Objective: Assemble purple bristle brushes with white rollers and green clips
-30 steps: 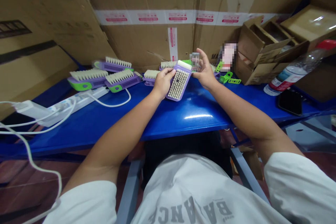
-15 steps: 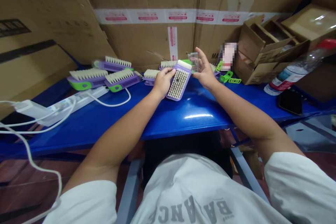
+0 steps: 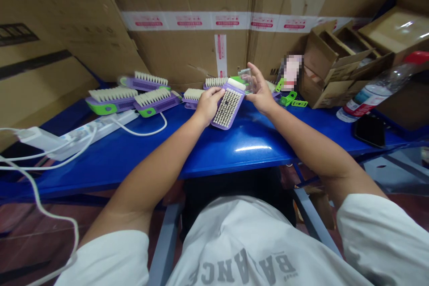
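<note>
My left hand point(image 3: 208, 106) grips a purple brush head point(image 3: 228, 106) by its left edge, its white bristles turned up toward me and tilted. In my right hand point(image 3: 262, 91) is a small clear plastic piece point(image 3: 247, 80), held between thumb and fingers close to the brush's upper end. Behind the held brush lie more purple brushes, one of them a brush with white bristles point(image 3: 215, 82) and another a shorter-looking brush point(image 3: 193, 95) beside my left hand. Small green plastic parts point(image 3: 288, 98) rest to the right of my right hand.
Several purple and green brushes point(image 3: 112, 98) lie at the left, behind a white power strip point(image 3: 100, 128) with cables. A water bottle point(image 3: 367, 96), a black phone point(image 3: 370, 131) and an opened cardboard box point(image 3: 330, 60) stand at the right of the blue table point(image 3: 161, 154).
Both hands stay almost in place. The clear piece has shifted slightly left and down against the brush's upper end.
</note>
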